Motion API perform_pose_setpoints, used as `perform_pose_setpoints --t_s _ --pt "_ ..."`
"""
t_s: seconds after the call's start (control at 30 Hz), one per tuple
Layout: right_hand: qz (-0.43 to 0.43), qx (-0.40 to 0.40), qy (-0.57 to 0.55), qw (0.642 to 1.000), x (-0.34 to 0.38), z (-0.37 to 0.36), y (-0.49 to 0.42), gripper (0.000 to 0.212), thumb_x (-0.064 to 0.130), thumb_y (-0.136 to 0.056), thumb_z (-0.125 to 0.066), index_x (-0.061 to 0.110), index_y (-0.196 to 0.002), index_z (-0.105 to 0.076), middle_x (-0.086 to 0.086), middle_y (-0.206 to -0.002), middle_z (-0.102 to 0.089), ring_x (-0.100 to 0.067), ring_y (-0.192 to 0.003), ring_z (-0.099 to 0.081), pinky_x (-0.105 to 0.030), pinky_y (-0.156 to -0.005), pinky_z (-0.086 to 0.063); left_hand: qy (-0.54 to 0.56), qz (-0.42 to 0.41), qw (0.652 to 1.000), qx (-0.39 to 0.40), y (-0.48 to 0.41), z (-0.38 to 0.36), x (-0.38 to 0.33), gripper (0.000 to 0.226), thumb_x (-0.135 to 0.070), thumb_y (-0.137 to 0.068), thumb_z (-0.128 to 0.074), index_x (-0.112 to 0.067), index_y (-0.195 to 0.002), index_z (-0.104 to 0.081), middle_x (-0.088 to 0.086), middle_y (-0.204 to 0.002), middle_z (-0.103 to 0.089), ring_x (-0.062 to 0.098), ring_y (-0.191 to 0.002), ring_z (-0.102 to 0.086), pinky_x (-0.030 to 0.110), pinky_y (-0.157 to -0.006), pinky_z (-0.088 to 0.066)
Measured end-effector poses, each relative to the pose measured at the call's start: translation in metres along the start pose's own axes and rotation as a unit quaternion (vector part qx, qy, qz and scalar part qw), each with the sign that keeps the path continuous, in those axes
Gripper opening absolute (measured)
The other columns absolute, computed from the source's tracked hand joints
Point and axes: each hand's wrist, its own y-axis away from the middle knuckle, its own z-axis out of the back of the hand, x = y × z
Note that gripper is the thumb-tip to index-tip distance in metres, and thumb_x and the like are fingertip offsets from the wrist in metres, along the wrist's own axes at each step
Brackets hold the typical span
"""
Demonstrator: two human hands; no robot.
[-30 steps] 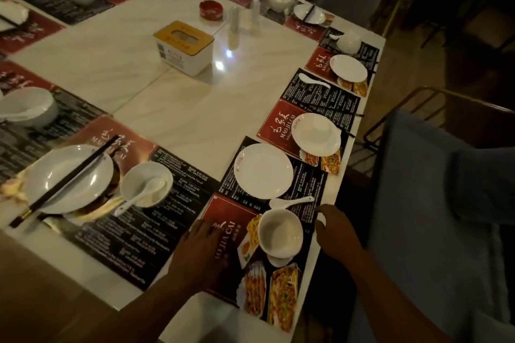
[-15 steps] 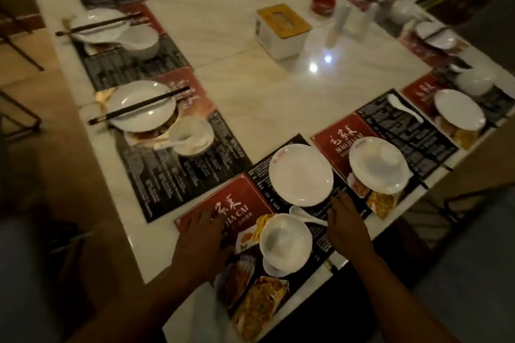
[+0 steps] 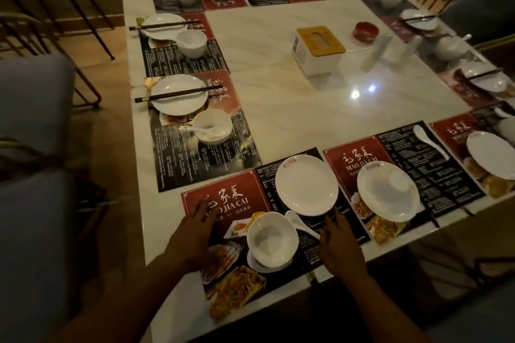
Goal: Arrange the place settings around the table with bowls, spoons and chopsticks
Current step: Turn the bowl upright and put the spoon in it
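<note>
Right hand (image 3: 341, 245) had come off the table's edge within the second and settled on the printed placemat (image 3: 231, 198), while the left hand (image 3: 192, 234) stayed on the mat's red panel. Both lay palm down with fingers straight and spread, holding nothing. Between them stood a white bowl (image 3: 271, 239), the left hand at its 9 o'clock and the right at its 3 o'clock. A white spoon (image 3: 299, 221) lay on the mat at the bowl's 2 o'clock, its handle close to the right fingertips, and an empty plate (image 3: 306, 185) sat at 1 o'clock. At about 10 o'clock from the bowl, along the marble table (image 3: 278, 108), a finished setting showed dark chopsticks (image 3: 178, 93) laid across its plate. A tissue box (image 3: 317, 50) stood near the table's middle.
</note>
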Motion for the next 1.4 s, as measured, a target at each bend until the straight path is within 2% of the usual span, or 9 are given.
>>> perform_pose_setpoints --t_s 0.23,0.77,0.9,0.97,1.03,1.1,1.17,1.27,1.4 --pt "-0.007 0.016 -0.012 1.0 0.001 0.001 0.004 0.045 0.021 -0.098 -0.05 0.013 -0.143 -0.049 -0.006 -0.161 -0.022 -0.025 -0.148 -0.024 -0.044 -0.116 -0.036 -0.002 -0.013 1.0 -0.007 -0.006 0.0 0.01 0.11 -0.061 -0.079 -0.069 -0.026 -0.158 -0.001 0.001 -0.164 0.017 0.026 -0.151 0.013 0.047 -0.123 -0.012" --pt "0.006 0.046 -0.011 0.999 0.001 0.011 0.005 0.057 0.012 -0.095 -0.057 0.015 -0.149 -0.041 -0.007 -0.164 -0.015 -0.027 -0.15 -0.02 -0.037 -0.114 -0.033 -0.002 -0.018 1.0 -0.008 -0.01 -0.003 0.015 0.113 -0.06 -0.076 -0.071 -0.025 -0.158 -0.001 0.001 -0.164 0.016 0.026 -0.151 0.017 0.047 -0.123 -0.009" --pt "0.001 0.017 -0.023 1.0 0.008 0.019 0.007 0.042 0.008 -0.093 -0.06 0.009 -0.135 -0.056 -0.01 -0.155 -0.035 -0.027 -0.141 -0.038 -0.037 -0.11 -0.04 0.001 -0.016 1.0 -0.004 -0.011 -0.001 0.015 0.114 -0.061 -0.075 -0.072 -0.025 -0.158 -0.003 0.002 -0.165 0.013 0.027 -0.151 0.014 0.047 -0.124 -0.01" --pt "0.033 -0.062 -0.029 0.997 0.016 0.023 0.009 0.029 0.002 -0.088 -0.063 0.007 -0.117 -0.066 -0.01 -0.131 -0.057 -0.026 -0.122 -0.055 -0.038 -0.098 -0.051 0.009 -0.012 1.0 -0.008 -0.012 0.0 0.014 0.112 -0.06 -0.074 -0.074 -0.025 -0.158 -0.007 0.003 -0.166 0.007 0.028 -0.152 0.008 0.048 -0.123 -0.012" --pt "0.051 -0.118 -0.064 0.99 0.033 0.031 0.012 0.017 0.0 -0.087 -0.064 0.013 -0.098 -0.067 -0.001 -0.1 -0.064 -0.016 -0.094 -0.062 -0.025 -0.078 -0.052 0.026 -0.012 0.999 -0.025 -0.012 0.001 0.014 0.108 -0.058 -0.074 -0.074 -0.024 -0.157 -0.015 0.004 -0.165 -0.002 0.028 -0.152 -0.003 0.048 -0.122 -0.019" --pt "0.035 -0.085 -0.118 0.989 0.055 0.041 0.016 0.015 0.01 -0.092 -0.062 0.024 -0.092 -0.064 0.01 -0.084 -0.064 -0.003 -0.078 -0.061 -0.016 -0.067 -0.047 0.059 -0.013 0.997 -0.05 -0.009 0.004 0.013 0.097 -0.055 -0.076 -0.074 -0.024 -0.154 -0.025 0.002 -0.164 -0.014 0.026 -0.15 -0.018 0.047 -0.119 -0.029" --pt "0.037 -0.002 -0.15 0.988 0.074 0.042 0.017 0.007 0.025 -0.095 -0.062 0.032 -0.098 -0.062 0.014 -0.085 -0.066 0.0 -0.076 -0.064 -0.013 -0.065 -0.048 0.101 -0.009 0.991 -0.084 -0.005 0.006 0.01 0.08 -0.048 -0.08 -0.071 -0.025 -0.148 -0.037 -0.001 -0.158 -0.028 0.022 -0.142 -0.034 0.042 -0.114 -0.038" --pt "0.04 0.089 -0.153 0.983 0.092 0.035 0.02 0.026 0.042 -0.091 -0.065 0.039 -0.115 -0.057 0.015 -0.096 -0.065 -0.001 -0.084 -0.065 -0.016 -0.068 -0.052 0.146 -0.015 0.983 -0.108 0.001 0.01 0.004 0.056 -0.038 -0.088 -0.065 -0.026 -0.14 -0.049 -0.004 -0.146 -0.045 0.017 -0.13 -0.048 0.034 -0.106 -0.044" --pt "0.047 0.095 -0.104 0.989 0.101 0.026 0.019 0.023 0.026 -0.091 -0.063 0.032 -0.114 -0.061 0.015 -0.093 -0.062 -0.003 -0.087 -0.061 -0.01 -0.065 -0.044 0.169 -0.054 0.981 -0.081 0.008 0.018 -0.001 0.042 -0.037 -0.091 -0.058 -0.032 -0.133 -0.053 -0.009 -0.133 -0.055 0.011 -0.117 -0.054 0.028 -0.096 -0.048"
